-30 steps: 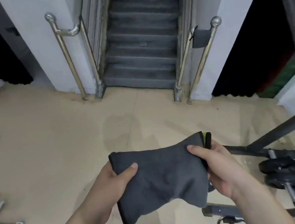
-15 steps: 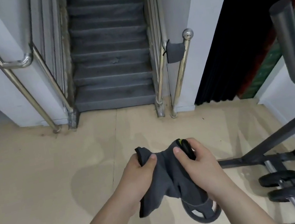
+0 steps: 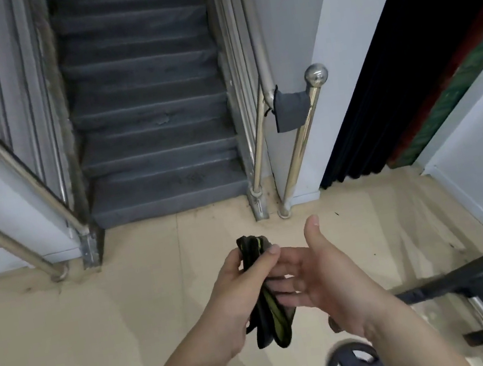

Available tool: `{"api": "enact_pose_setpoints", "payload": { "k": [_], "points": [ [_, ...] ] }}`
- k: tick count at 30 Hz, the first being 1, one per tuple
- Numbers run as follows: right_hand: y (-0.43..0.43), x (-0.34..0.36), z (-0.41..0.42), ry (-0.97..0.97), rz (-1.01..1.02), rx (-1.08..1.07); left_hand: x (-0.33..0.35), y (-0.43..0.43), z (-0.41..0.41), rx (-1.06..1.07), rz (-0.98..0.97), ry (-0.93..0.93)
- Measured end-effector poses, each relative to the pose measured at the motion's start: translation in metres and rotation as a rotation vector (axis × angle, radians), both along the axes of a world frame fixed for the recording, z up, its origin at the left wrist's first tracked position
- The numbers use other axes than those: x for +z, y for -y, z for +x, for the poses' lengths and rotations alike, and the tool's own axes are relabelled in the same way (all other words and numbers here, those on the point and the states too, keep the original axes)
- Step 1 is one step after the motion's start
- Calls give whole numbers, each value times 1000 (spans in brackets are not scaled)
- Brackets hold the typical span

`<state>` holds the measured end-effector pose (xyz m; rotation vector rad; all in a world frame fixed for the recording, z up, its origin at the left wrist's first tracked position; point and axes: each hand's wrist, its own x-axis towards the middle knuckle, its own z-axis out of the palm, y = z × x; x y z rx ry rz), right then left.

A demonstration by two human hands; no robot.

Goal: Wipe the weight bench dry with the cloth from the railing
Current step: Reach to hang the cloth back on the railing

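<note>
While the left hand point(image 3: 239, 291) clamps the folded cloth point(image 3: 265, 294) between thumb and fingers, the right hand point(image 3: 319, 272) is spread open just beside it, fingertips touching the fabric. A weight plate point(image 3: 350, 365) lies on the floor point(image 3: 99, 334) near right; black frame bars point(image 3: 472, 269) cross further right. Far beyond, a second grey cloth point(image 3: 290, 110) hangs on the railing point(image 3: 300, 141) by the stairs point(image 3: 155, 133). Risk: the one-handed pinch may slip, dropping the cloth onto the floor. No bench pad is visible.

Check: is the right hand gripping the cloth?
No: the right hand is open, palm up beside the folded cloth, which the left hand alone pinches.
</note>
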<state>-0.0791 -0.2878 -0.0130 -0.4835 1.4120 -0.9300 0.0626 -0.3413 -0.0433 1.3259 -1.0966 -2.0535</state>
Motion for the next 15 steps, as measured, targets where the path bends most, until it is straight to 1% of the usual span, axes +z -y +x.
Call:
{"api": "enact_pose_setpoints", "payload": {
  "k": [3, 4, 6, 8, 10, 11, 12, 14, 15],
  "points": [
    [59, 5, -22, 54, -31, -119, 1, 77, -19, -3, -14, 11],
    [76, 6, -31, 23, -36, -169, 2, 100, -27, -16, -16, 18],
    [105, 4, -52, -159, -43, -300, 2, 143, -47, -43, -2, 37],
    [128, -1, -79, -350, -29, -449, 4, 179, -72, -87, 56, 0],
    [150, -7, -109, -415, -18, -505, 9, 214, -97, -175, 112, -59],
    [162, -10, -125, -399, -10, -470, 13, 230, -110, -219, 134, -100],
    [174, -13, -142, -339, -2, -406, 16, 246, -123, -253, 160, -147],
    [200, -19, -175, -121, -28, -293, 21, 277, -150, -285, 198, -200],
    [212, -20, -190, -9, -43, -274, 21, 291, -162, -293, 205, -211]
  ]
}}
